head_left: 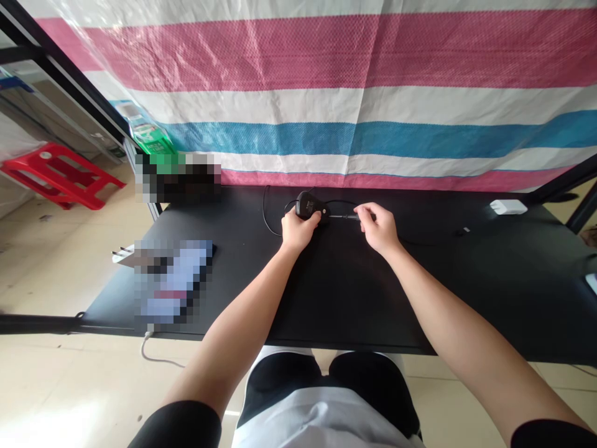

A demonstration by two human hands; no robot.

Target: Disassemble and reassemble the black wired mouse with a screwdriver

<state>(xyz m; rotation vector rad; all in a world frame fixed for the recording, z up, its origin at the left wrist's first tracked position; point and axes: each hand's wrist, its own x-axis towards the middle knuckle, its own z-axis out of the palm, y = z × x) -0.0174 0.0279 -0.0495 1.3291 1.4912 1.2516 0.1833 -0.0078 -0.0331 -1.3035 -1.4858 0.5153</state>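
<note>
The fingers of the left hand are wrapped round a black gadget, with the thumb pressed on its near side. The gadget sits snug in that hand, above the worktop, and sticks up past the thumb. It has a little shiny dot near the thumb. The fingers of the right hand are pinched together on a thin rod. The rod points left at the gadget (I can't tell if the tip touches it). A black cord curls on the left, close by the left hand.

Farther right, a white charger lies near the back edge. On the left there is a flat, blurry blue thing, and a white wire hangs by it. Behind everything is a big striped sheet. A red stool stands off to the left.
</note>
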